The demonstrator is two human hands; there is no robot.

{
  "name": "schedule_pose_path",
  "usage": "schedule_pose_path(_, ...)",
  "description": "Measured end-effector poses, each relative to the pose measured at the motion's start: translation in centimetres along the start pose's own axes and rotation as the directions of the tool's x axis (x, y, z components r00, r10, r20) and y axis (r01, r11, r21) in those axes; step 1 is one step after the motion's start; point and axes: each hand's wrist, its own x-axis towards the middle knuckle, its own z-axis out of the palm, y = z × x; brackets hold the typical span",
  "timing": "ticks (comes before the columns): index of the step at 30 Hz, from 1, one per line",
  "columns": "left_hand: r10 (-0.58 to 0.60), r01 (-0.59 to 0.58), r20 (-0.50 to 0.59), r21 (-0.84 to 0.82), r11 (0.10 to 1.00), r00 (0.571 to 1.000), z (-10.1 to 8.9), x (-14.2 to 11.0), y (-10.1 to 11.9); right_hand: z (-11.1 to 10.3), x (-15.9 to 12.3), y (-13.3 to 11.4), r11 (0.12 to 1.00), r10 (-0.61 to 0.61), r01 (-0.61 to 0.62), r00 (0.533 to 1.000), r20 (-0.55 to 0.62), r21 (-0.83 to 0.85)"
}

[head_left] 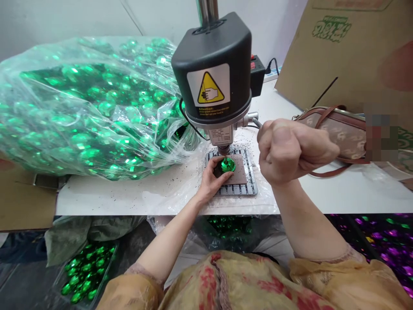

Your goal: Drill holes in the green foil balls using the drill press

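A shiny green faceted ball point(229, 165) sits on a brown square board point(240, 176) on the slotted metal base point(253, 183) of a bench drill press point(211, 56). Curled around the ball's left side, my left hand point(213, 178) grips it between thumb and fingers. The drill chuck point(223, 150) is directly above, with its bit reaching down to the top of the ball; whether it has entered cannot be told. My right hand point(287, 148) is closed in a fist at the end of the press's feed lever point(256, 122), and the fist hides the lever's grip.
A big clear plastic bag point(97, 112) of green balls fills the table's left. At right stand a patterned handbag point(345, 133) and a cardboard box point(306, 64). Dark shavings dot the white table point(97, 196). Below are a tub point(111, 262) of green balls and purple ones point(390, 241).
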Motion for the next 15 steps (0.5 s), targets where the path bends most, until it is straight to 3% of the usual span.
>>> schedule_pose_path(4,-0.003,0.003,0.006,-0.003,1.0,1.0,0.0,0.0,-0.3,-0.4,-0.5,0.4,0.995,-0.093,0.092,0.995,0.036,0.029)
schedule_pose_path(15,-0.024,0.024,-0.005,-0.022,0.999,1.0,0.1,0.0,0.3,-0.9,-1.3,1.1,0.984,-0.159,0.154,0.986,0.058,0.085)
